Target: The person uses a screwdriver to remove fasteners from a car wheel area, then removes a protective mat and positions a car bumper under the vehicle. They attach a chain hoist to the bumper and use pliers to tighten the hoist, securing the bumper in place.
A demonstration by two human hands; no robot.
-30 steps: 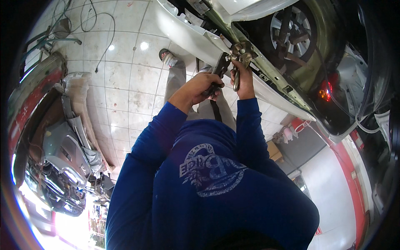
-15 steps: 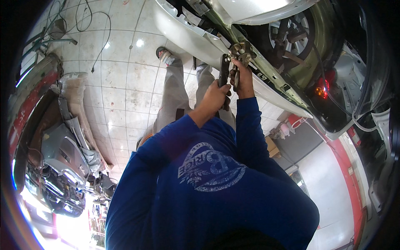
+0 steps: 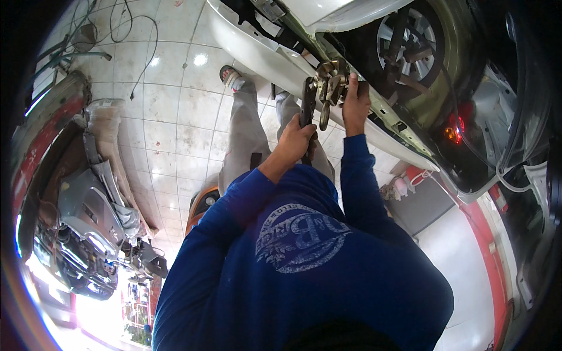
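A brassy metal clamp (image 3: 331, 79) with bolts and a hanging metal loop (image 3: 324, 115) sits at the edge of the car's body panel (image 3: 374, 108). My right hand (image 3: 355, 108) is closed around the clamp's right side, thumb pointing up and most fingers hidden behind it. In my left hand (image 3: 294, 143) is a long dark metal tool (image 3: 307, 102), gripped by its lower part and held nearly upright. Its top end is beside the clamp's left side; whether they touch I cannot tell.
The pale bumper (image 3: 252, 55) curves ahead of my legs. Beyond the panel are a wheel (image 3: 410, 47) and a lit red tail lamp (image 3: 453, 128). Car parts (image 3: 88, 205) are piled at left. A black cable (image 3: 153, 55) lies on the tiled floor (image 3: 175, 117).
My right hand has shifted from the clamp's lower part to its right side, uncovering the hanging loop. My left hand and the dark tool have moved slightly left.
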